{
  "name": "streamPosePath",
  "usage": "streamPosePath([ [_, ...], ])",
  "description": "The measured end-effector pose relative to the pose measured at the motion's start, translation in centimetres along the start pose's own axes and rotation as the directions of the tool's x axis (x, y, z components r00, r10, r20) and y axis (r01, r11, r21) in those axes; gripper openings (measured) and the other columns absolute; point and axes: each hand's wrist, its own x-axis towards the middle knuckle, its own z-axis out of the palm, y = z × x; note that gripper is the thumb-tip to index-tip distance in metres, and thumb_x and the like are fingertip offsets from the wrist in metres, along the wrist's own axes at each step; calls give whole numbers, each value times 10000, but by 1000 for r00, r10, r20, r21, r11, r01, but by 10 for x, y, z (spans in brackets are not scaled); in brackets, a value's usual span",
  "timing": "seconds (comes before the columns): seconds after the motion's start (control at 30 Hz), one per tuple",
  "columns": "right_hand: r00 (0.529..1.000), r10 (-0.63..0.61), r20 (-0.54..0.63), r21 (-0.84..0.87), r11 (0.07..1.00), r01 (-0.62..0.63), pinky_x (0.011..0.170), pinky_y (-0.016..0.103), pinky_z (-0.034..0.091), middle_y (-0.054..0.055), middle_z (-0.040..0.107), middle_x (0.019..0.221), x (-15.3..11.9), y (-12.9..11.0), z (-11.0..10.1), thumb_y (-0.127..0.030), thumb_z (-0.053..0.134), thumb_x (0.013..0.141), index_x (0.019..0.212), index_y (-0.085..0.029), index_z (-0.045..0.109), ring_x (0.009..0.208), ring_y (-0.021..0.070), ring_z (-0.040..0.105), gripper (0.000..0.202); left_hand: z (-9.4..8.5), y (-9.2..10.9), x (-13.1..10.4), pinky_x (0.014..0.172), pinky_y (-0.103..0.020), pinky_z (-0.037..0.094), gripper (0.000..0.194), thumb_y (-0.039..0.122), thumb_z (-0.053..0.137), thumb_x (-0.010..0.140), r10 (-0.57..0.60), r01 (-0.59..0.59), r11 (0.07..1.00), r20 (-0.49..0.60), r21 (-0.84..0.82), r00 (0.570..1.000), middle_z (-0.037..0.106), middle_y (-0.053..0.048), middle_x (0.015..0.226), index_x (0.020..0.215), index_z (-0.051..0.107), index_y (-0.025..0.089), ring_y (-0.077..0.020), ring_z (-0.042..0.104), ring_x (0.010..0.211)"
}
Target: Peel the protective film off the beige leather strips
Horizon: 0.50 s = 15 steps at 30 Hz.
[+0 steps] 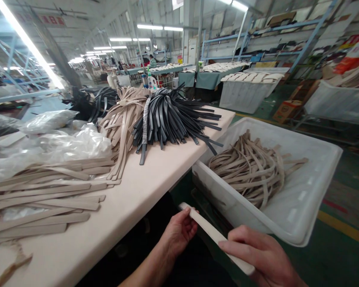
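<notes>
A pale beige strap (211, 229) is stretched slantwise between my two hands, over my lap. My left hand (181, 231) pinches it near its far end, thumb on top and fingers curled. Closer to me, my right hand (257, 251) grips the strap toward its near end, fingers bent around it. Just beyond my hands, a white plastic bin (302, 207) holds a tangled heap of beige straps (251, 167). On the table, more beige straps (62, 199) lie roughly side by side to the left.
A cream-covered table (143, 191) runs along my left. On it are a bundle of black straps (173, 115), a pile of beige straps (122, 119) and clear plastic bags (62, 147). Another bin (242, 91) stands farther back, and a cardboard box (287, 111) sits on the floor.
</notes>
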Motion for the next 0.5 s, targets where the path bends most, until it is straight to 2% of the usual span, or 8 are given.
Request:
streamPosePath([
  [0.1,1000,4,13,-63,998,-3,722,273,523,46,670,948,11,16,14,-223,558,950,1221,-322,663,835,177,653,307,0,-4,-3,558,-186,522,181,263,688,862,-31,30,999,34,18,999,764,-55,804,933,703,97,-101,670,600],
  [0.2,998,23,55,-97,995,-17,950,352,501,84,641,1234,19,38,34,-252,518,982,1114,-281,701,1131,225,600,227,-1,-10,-6,590,-183,516,185,263,681,863,-32,25,998,130,58,991,751,-46,756,909,715,87,-101,672,620],
  [0.27,998,3,69,-59,998,1,1052,385,448,85,615,1326,23,49,44,-253,498,999,1115,-258,684,1232,232,553,219,-1,-15,-8,622,-180,512,147,225,677,852,-16,4,998,213,58,977,744,-33,745,901,719,93,-100,679,654],
  [0.3,998,-4,66,-26,1000,6,1054,377,449,87,638,1299,24,52,47,-252,485,1005,1123,-245,671,1217,225,568,221,-1,-18,-8,642,-186,515,138,205,666,846,-15,2,999,250,50,968,746,-32,756,907,719,93,-105,684,677],
  [0.37,997,44,61,22,999,-45,959,331,506,75,713,1121,22,50,43,-277,455,1017,1085,-228,667,1063,205,649,228,-1,-21,-7,680,-219,530,187,208,623,852,-46,39,999,311,30,949,758,-57,820,956,710,79,-132,699,724],
  [0.43,981,174,85,30,984,-177,821,297,537,47,727,916,12,39,28,-352,418,1026,980,-233,686,869,191,679,297,2,-21,-1,699,-264,545,278,282,577,885,-91,99,995,337,-6,937,763,-105,921,1019,684,63,-177,717,778],
  [0.5,939,321,127,17,945,-325,760,293,542,27,710,782,-9,27,6,-468,421,1008,862,-251,713,757,189,670,392,7,-17,8,690,-283,550,331,366,560,915,-87,110,992,293,-65,952,757,-136,974,1032,657,73,-208,728,807],
])
